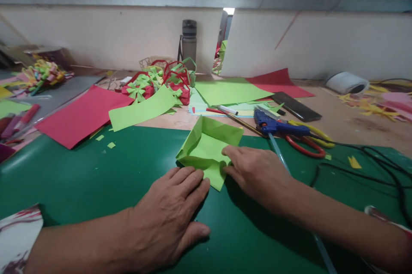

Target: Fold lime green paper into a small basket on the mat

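A folded light green paper box [209, 143] with upright walls sits on the green mat [106, 188]. Its near right corner is loose, and a flap sticks out toward me. My right hand [260, 175] pinches the right wall near that corner between thumb and fingers. My left hand [177, 209] lies stretched out, its fingertips against the near wall and its thumb apart on the mat side. Part of the right wall is hidden behind my right fingers.
Beyond the mat lie a blue glue gun [283, 128], scissors [305, 146], a phone [296, 106], pens, red paper [85, 115] and green paper [233, 90]. Small red and green paper baskets [180, 87] stand near a bottle [189, 44]. A black cord [357, 175] crosses the right side.
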`<action>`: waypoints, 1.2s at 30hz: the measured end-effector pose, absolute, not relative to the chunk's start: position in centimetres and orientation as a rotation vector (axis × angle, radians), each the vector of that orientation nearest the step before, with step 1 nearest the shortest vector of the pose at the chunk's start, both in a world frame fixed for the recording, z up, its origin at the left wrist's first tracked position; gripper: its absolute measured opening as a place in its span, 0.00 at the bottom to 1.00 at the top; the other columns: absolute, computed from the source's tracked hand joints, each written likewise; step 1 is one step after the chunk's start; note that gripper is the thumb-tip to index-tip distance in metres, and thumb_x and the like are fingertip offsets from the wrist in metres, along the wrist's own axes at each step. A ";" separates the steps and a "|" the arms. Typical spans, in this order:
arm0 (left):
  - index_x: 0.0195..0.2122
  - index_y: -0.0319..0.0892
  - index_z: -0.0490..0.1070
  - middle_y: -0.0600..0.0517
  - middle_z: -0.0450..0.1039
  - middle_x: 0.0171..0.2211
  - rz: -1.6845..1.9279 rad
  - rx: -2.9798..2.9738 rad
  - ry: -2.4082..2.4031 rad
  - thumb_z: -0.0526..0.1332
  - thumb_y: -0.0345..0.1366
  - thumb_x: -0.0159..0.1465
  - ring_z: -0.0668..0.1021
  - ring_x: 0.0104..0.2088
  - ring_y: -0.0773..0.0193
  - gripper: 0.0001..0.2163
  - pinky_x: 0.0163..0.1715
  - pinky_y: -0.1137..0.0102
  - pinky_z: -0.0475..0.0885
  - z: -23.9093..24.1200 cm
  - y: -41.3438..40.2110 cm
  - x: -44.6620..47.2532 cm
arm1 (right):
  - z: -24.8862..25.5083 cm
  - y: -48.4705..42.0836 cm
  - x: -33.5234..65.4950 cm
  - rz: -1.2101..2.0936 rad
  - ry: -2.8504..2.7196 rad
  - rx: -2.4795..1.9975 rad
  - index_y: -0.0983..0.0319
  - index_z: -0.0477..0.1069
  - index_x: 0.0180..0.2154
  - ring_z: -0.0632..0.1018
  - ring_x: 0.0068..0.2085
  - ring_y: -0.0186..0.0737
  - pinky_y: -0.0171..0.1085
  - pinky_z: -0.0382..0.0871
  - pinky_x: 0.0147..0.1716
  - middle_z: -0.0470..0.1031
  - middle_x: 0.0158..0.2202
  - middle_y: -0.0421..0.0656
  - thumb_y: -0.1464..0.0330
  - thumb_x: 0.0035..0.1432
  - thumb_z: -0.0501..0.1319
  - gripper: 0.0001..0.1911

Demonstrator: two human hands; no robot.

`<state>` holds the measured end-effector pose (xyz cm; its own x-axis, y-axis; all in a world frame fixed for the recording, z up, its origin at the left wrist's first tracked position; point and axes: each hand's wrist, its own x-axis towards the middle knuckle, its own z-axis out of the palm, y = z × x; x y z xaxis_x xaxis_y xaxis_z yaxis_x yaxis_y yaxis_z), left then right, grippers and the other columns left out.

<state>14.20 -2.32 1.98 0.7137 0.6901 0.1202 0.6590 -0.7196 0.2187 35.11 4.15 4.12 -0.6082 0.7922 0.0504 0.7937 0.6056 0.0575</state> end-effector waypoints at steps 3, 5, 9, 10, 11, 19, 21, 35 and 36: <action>0.55 0.39 0.61 0.42 0.66 0.51 0.264 2.691 1.125 0.52 0.48 0.65 0.68 0.49 0.47 0.22 0.49 0.51 0.64 2.0 -2.2 14.3 | 3.6 3.3 36.0 -0.155 -2.848 -0.852 0.62 0.67 0.28 0.69 0.30 0.38 0.35 0.54 0.25 0.71 0.29 0.43 0.72 0.59 0.57 0.07; 0.54 0.41 0.62 0.43 0.66 0.51 0.274 2.664 1.147 0.52 0.47 0.66 0.67 0.48 0.49 0.20 0.49 0.52 0.63 2.0 -2.1 14.3 | 3.3 2.8 36.4 -0.122 -2.907 -0.640 0.62 0.67 0.29 0.68 0.29 0.37 0.36 0.56 0.25 0.70 0.28 0.42 0.72 0.61 0.55 0.08; 0.47 0.42 0.65 0.45 0.67 0.47 0.304 2.638 1.180 0.51 0.43 0.67 0.68 0.45 0.52 0.13 0.47 0.55 0.64 2.0 -1.9 14.5 | 3.1 2.0 36.6 -0.398 -2.964 -0.452 0.65 0.69 0.33 0.68 0.31 0.41 0.38 0.57 0.25 0.70 0.29 0.46 0.76 0.60 0.52 0.08; 0.46 0.42 0.65 0.46 0.67 0.46 0.304 2.644 1.180 0.51 0.42 0.67 0.68 0.44 0.53 0.12 0.45 0.56 0.65 2.0 -1.8 14.5 | 3.1 1.8 36.5 -0.478 -2.960 -0.431 0.65 0.69 0.34 0.68 0.31 0.42 0.39 0.57 0.24 0.69 0.29 0.47 0.76 0.59 0.52 0.08; 0.45 0.42 0.66 0.46 0.67 0.44 0.301 2.657 1.183 0.51 0.41 0.67 0.68 0.42 0.54 0.11 0.44 0.57 0.66 1.9 -1.6 14.6 | 3.2 1.7 36.4 -0.543 -2.958 -0.421 0.66 0.70 0.33 0.68 0.31 0.43 0.40 0.56 0.24 0.69 0.29 0.47 0.76 0.59 0.52 0.08; 0.33 0.42 0.67 0.49 0.67 0.31 0.436 3.028 1.156 0.49 0.36 0.69 0.68 0.29 0.59 0.11 0.27 0.62 0.66 0.7 -0.4 15.6 | 2.8 2.3 36.2 -0.559 -2.907 -0.434 0.63 0.66 0.28 0.64 0.27 0.42 0.40 0.49 0.22 0.65 0.26 0.43 0.76 0.58 0.53 0.08; 0.33 0.42 0.67 0.48 0.67 0.30 0.420 3.110 1.129 0.48 0.32 0.68 0.68 0.29 0.59 0.10 0.25 0.62 0.65 0.6 -0.3 15.7 | 2.4 2.6 36.2 -0.539 -2.911 -0.439 0.62 0.65 0.28 0.64 0.28 0.42 0.39 0.49 0.22 0.65 0.26 0.44 0.76 0.58 0.53 0.08; 0.26 0.41 0.62 0.53 0.63 0.25 0.673 3.121 1.119 0.51 0.29 0.67 0.65 0.25 0.61 0.11 0.24 0.64 0.59 0.5 0.6 16.1 | 2.2 3.5 36.5 0.091 -2.832 -0.742 0.62 0.66 0.32 0.65 0.30 0.37 0.37 0.50 0.25 0.67 0.30 0.42 0.70 0.61 0.54 0.05; 0.26 0.41 0.62 0.53 0.63 0.25 0.683 3.110 1.122 0.51 0.29 0.67 0.64 0.25 0.61 0.11 0.24 0.64 0.58 0.5 0.6 16.1 | 2.4 3.4 36.4 0.067 -2.824 -0.735 0.62 0.66 0.32 0.65 0.31 0.38 0.37 0.50 0.26 0.67 0.30 0.42 0.71 0.60 0.55 0.04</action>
<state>16.07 0.56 0.50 0.7013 0.5569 0.4450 0.6510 -0.7547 -0.0815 36.43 3.35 2.36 -0.8501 0.4862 0.2023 0.4761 0.8737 -0.0994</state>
